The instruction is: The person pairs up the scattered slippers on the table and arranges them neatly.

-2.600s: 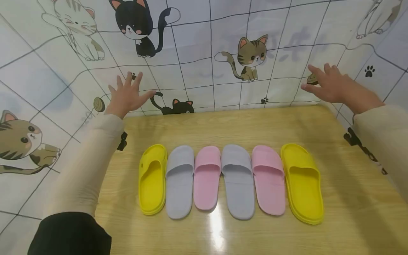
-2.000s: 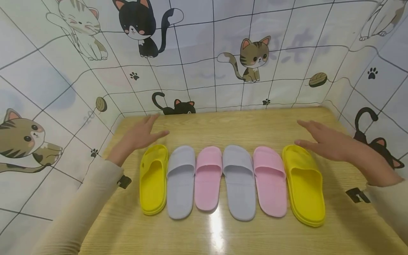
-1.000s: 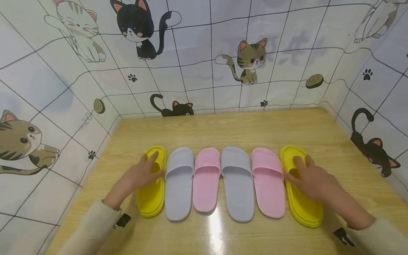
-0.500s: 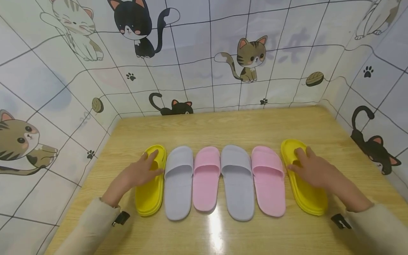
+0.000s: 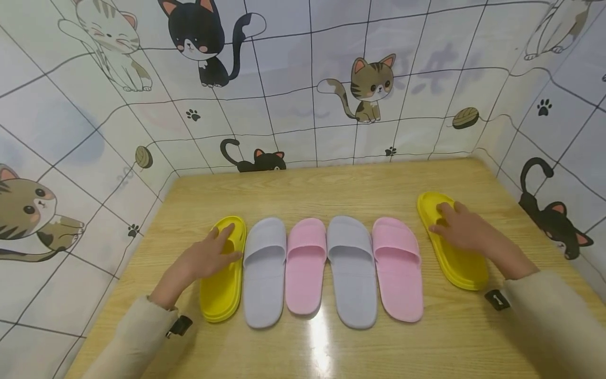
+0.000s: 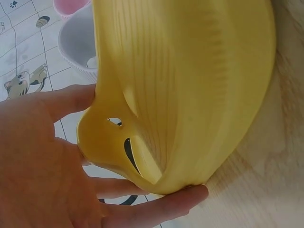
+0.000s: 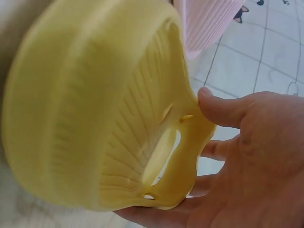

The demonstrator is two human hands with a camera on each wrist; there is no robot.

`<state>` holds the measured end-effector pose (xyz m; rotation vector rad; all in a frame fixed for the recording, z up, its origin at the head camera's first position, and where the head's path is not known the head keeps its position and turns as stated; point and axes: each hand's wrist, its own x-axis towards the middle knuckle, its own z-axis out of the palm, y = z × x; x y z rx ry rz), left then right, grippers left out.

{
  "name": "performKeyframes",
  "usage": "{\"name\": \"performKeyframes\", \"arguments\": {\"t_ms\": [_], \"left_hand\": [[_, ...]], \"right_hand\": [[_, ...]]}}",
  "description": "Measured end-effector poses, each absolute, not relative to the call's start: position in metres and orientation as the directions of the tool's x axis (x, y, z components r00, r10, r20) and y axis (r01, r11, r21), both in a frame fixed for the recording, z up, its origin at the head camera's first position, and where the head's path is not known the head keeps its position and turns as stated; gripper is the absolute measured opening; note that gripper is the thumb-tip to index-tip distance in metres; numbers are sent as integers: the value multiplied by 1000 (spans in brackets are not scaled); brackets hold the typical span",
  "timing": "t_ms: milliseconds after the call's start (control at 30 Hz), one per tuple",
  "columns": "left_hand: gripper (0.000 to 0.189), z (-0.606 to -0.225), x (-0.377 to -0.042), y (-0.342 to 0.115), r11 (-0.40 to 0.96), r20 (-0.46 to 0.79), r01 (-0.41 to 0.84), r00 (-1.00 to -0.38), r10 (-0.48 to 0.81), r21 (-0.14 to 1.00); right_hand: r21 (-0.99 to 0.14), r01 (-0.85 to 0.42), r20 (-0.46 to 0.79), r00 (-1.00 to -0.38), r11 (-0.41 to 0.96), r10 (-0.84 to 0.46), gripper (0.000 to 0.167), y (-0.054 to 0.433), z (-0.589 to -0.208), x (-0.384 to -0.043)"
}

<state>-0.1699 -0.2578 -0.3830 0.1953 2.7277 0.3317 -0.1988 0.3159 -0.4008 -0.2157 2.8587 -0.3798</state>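
Observation:
My left hand (image 5: pixel 205 258) holds the left yellow slipper (image 5: pixel 220 300) across its upper strap. In the left wrist view, the thumb is at one side of the yellow strap (image 6: pixel 97 142) and the fingers reach round the other. At the right, my right hand (image 5: pixel 466 231) grips the other yellow slipper (image 5: pixel 466 273) the same way, thumb on the inner side. The right wrist view shows holes in that yellow strap (image 7: pixel 190 156). Between the hands stand a grey slipper (image 5: pixel 264 289), a pink slipper (image 5: pixel 304 284), a second grey slipper (image 5: pixel 356 295) and a second pink slipper (image 5: pixel 400 287).
The slippers lie on a light wooden table (image 5: pixel 303 189), toes toward the back. A white cloth with printed cats (image 5: pixel 312 105) covers the back and both sides. Small dark clips (image 5: pixel 180 325) show at the cuffs.
Both hands have come down from in front of the cloth and taken hold of the yellow slippers. The right one has slid backward, out of line with the row; the left has barely shifted.

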Motion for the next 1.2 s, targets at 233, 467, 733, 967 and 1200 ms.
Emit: {"name": "performKeyframes", "arguments": {"t_ms": [233, 467, 733, 967, 1200], "left_hand": [[85, -384, -169, -257, 965, -349, 99, -919, 183, 244], [85, -385, -170, -257, 968, -341, 105, -923, 180, 228], [85, -388, -169, -257, 973, -342, 97, -925, 165, 209], [84, -387, -169, -257, 973, -333, 101, -928, 168, 209], [84, -389, -169, -256, 972, -334, 95, -928, 164, 213]], "right_hand": [[-285, -126, -216, -957, 950, -192, 70, 324, -402, -224], [-295, -92, -211, -964, 951, -159, 70, 328, -405, -250], [-318, -85, -173, -974, 944, -145, 69, 333, -407, -276], [-359, -32, -155, -984, 933, -93, 68, 336, -411, -292], [-347, -5, -99, -994, 938, -42, 58, 335, -412, -304]]}}
